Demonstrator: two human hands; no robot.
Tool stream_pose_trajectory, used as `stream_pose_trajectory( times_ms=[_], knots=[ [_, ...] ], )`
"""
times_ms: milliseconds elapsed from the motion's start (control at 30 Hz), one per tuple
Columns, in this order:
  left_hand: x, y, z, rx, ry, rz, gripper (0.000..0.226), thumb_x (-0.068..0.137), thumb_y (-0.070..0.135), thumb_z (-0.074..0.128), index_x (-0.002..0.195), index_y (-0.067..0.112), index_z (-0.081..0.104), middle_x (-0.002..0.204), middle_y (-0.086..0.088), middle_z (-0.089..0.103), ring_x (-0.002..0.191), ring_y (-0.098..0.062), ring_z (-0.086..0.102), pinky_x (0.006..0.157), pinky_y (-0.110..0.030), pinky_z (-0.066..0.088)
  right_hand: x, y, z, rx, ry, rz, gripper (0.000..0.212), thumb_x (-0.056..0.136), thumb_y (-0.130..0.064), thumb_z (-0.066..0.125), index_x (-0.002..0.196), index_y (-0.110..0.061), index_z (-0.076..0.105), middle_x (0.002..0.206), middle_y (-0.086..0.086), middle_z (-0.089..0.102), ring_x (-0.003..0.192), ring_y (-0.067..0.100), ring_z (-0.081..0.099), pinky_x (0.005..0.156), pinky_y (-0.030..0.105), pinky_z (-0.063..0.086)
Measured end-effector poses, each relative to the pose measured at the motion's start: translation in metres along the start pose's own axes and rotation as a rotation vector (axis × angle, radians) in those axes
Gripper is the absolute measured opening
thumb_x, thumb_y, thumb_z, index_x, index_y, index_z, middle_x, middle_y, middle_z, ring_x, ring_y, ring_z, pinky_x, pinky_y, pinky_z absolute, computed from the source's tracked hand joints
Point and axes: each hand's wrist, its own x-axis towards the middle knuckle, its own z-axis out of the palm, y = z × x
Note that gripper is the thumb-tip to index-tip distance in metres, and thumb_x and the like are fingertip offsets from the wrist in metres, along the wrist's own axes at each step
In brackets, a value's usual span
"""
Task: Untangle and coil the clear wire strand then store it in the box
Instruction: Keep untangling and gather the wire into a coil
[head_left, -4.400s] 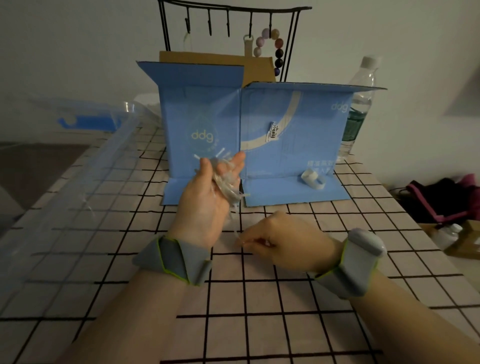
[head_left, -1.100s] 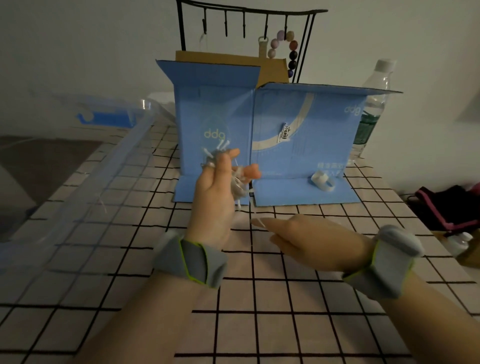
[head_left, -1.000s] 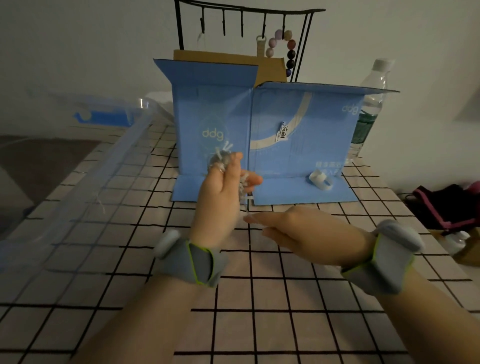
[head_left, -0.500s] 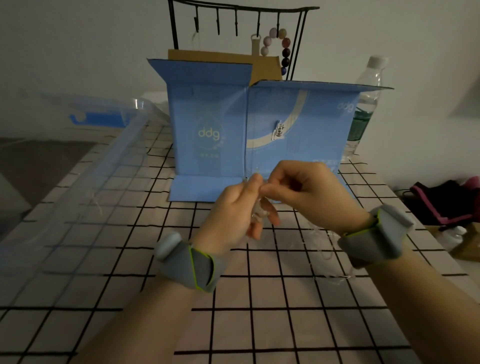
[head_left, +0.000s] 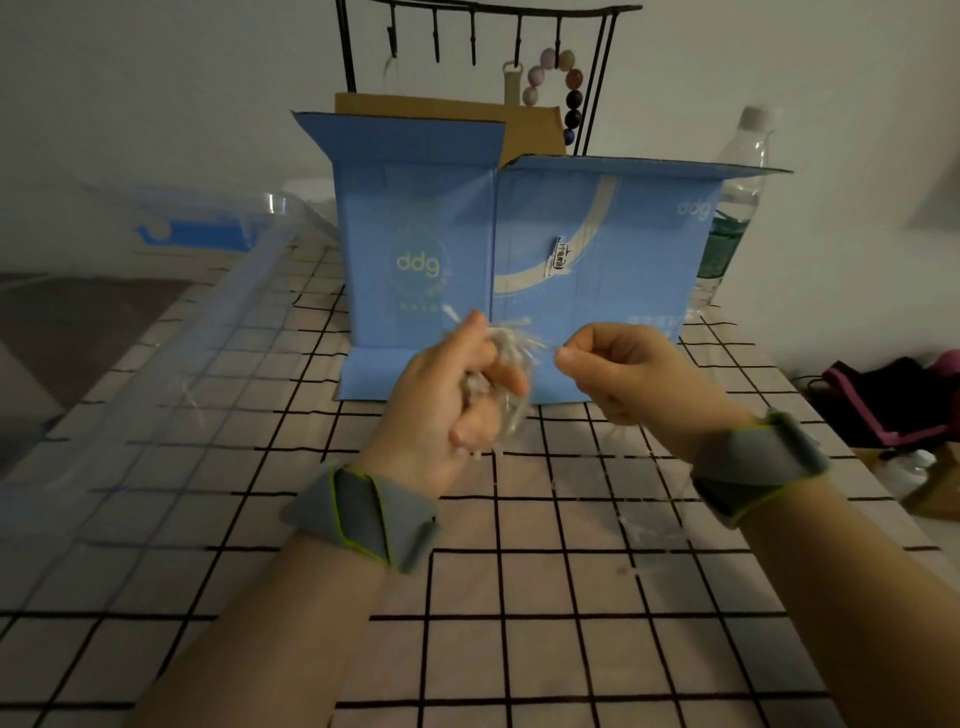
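My left hand (head_left: 447, 395) grips a bundle of the clear wire strand (head_left: 511, 343), with loops and loose ends sticking out above and below the fist. Just to its right, my right hand (head_left: 628, 376) pinches a length of the same strand between thumb and forefinger. A faint trailing piece hangs down and lies on the tablecloth near my right wrist. Behind both hands stands the blue cardboard box (head_left: 602, 270), its flaps open at the top.
A clear plastic storage bin (head_left: 171, 374) lies along the left of the checked tablecloth (head_left: 519, 597). A water bottle (head_left: 737, 208) stands right of the box. A black hook rack with a bead string (head_left: 563, 88) rises behind it. Dark bags (head_left: 893, 400) sit beyond the right edge.
My right hand has drawn away to the right of the bundle, pulling the strand out. My left hand has lifted slightly with the bundle.
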Motion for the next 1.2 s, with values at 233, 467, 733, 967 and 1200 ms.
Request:
stream_pose_trajectory(
  times_ms=[233,467,733,967,1200],
  knots=[
    [0.01,0.01,-0.02,-0.523,0.115,0.068,0.055,0.098,0.036,0.028,0.046,0.022,0.042,0.037,0.007,0.04,0.019,-0.005,0.026,0.026,-0.012,0.017,0.0,0.013,-0.022,-0.007,0.192,0.043,0.023,0.085,-0.018,0.06,0.064,-0.009,0.058,0.055,-0.003,0.053,0.058,0.009,0.049,0.067,0.025,0.04],
    [0.015,0.001,-0.021,-0.55,0.191,0.109,0.041,0.098,0.04,0.028,0.061,0.021,0.032,0.041,0.008,0.043,0.021,-0.005,0.026,0.029,-0.012,0.018,-0.004,0.001,-0.031,0.367,0.293,-0.088,0.028,0.094,-0.011,0.042,0.073,-0.011,0.06,0.075,0.0,0.066,0.087,0.018,0.061,0.094,0.038,0.043],
    [0.016,-0.003,-0.021,-0.6,0.244,0.102,0.051,0.099,0.037,0.028,0.054,0.019,0.044,0.056,0.004,0.065,0.023,-0.004,0.026,0.029,-0.01,0.018,-0.003,-0.036,-0.028,-0.084,0.275,-0.104,0.029,0.08,0.017,0.043,0.072,-0.01,0.051,0.09,0.001,0.063,0.093,0.015,0.057,0.085,0.026,0.045],
    [0.019,-0.004,-0.026,-0.561,0.194,0.213,0.069,0.1,0.038,0.025,0.042,0.019,0.058,0.084,0.001,0.074,0.028,-0.004,0.029,0.035,-0.009,0.023,-0.008,-0.007,-0.034,-0.493,0.26,0.112,0.031,0.079,0.013,0.048,0.068,-0.016,0.054,0.08,0.001,0.06,0.073,0.015,0.054,0.066,0.023,0.045],
    [0.019,0.0,-0.03,-0.56,0.216,0.266,0.047,0.099,0.038,0.027,0.057,0.019,0.034,0.085,0.002,0.074,0.03,-0.002,0.031,0.037,-0.01,0.03,-0.031,0.018,-0.033,-0.198,0.345,0.287,0.029,0.088,0.01,0.039,0.105,-0.006,0.056,0.1,0.009,0.056,0.087,0.021,0.056,0.078,0.032,0.051]
  ],
)
